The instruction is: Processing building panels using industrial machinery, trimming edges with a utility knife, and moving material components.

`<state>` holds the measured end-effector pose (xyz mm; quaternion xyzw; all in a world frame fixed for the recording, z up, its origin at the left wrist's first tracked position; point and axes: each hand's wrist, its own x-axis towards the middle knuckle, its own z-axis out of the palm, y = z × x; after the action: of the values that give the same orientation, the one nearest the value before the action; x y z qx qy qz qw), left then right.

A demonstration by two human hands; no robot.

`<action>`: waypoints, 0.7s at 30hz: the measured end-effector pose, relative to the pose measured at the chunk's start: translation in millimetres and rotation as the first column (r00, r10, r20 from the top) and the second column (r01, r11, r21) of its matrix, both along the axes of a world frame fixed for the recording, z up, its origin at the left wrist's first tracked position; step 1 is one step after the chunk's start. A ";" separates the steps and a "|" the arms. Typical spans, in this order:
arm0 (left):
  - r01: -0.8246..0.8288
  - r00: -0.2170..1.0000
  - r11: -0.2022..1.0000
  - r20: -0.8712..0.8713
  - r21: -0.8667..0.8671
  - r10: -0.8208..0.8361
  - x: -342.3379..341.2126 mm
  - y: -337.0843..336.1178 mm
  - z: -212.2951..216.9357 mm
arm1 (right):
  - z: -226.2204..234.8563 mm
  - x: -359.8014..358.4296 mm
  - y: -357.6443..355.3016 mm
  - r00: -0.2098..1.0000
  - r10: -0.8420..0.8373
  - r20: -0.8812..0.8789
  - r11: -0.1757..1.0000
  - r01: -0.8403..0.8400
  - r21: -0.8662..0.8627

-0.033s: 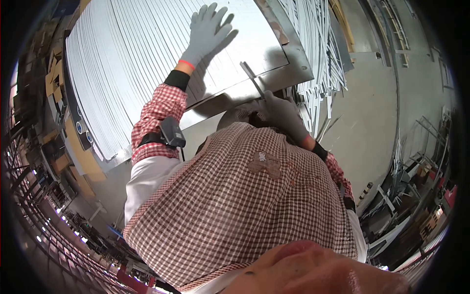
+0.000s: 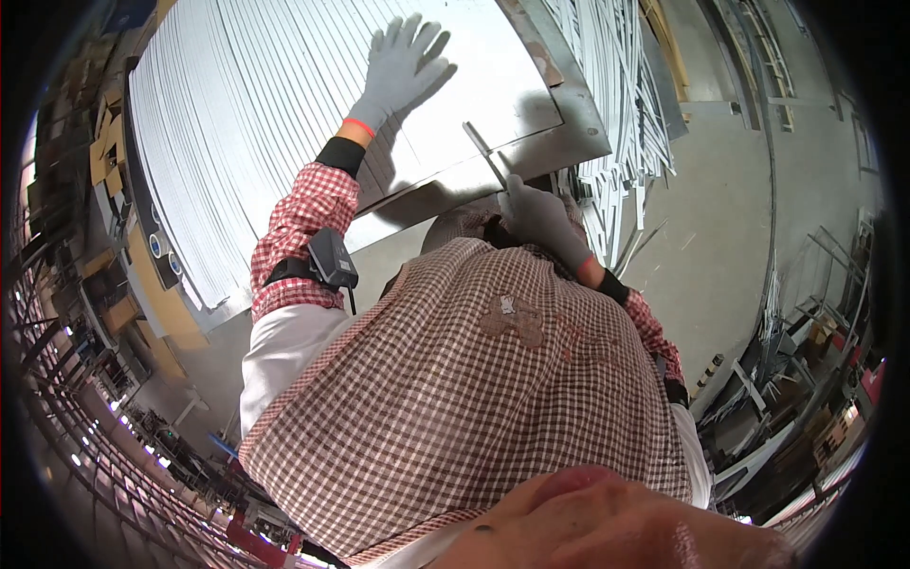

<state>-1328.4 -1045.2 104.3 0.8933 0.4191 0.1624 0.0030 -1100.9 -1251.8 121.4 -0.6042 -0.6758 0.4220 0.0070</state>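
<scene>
My left hand [image 2: 400,76], in a grey glove with a red cuff edge, lies with fingers spread over a white sheet [image 2: 498,57] cut or scored in long parallel strips. At the sheet's near right corner my right hand [image 2: 542,216], also gloved, is closed round a thin, straight grey bar-shaped tool [image 2: 486,154]. The tool's far end points up and left over the sheet; its exact kind cannot be made out. Beneath the sheet is a dark-stained metal tabletop [image 2: 569,142], its edge near my right hand.
A bundle of loose white strips [image 2: 607,104] lies right of the table, several ends jutting toward me. Rolls of tape [image 2: 159,247] and cardboard [image 2: 111,156] are on the left. Metal frames and scraps [image 2: 758,398] stand on the floor at the lower right.
My right hand has shifted slightly left, and the tool with it. My left hand has slid a little nearer to me, fingers still spread.
</scene>
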 end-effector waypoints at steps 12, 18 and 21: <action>-0.044 0.992 0.998 -0.119 0.047 0.050 -14.8 -17.0 -60.1 | -101.0 -21.7 -13.7 0.987 0.124 0.105 0.957 -0.147 0.251; -0.122 0.991 0.991 -0.069 -0.045 0.119 -37.6 -18.6 -70.8 | -4.4 -19.1 -45.3 0.900 0.415 -0.132 0.897 -0.381 0.225; -0.100 0.992 0.993 -0.083 -0.065 0.095 -23.0 -12.9 -54.9 | -0.4 -55.9 -48.5 0.994 0.053 -0.095 0.986 -0.037 0.164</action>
<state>-1351.5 -1058.1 49.4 0.8769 0.4674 0.1118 0.0090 -1156.8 -1300.3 121.0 -0.5646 -0.7201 0.3954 0.0800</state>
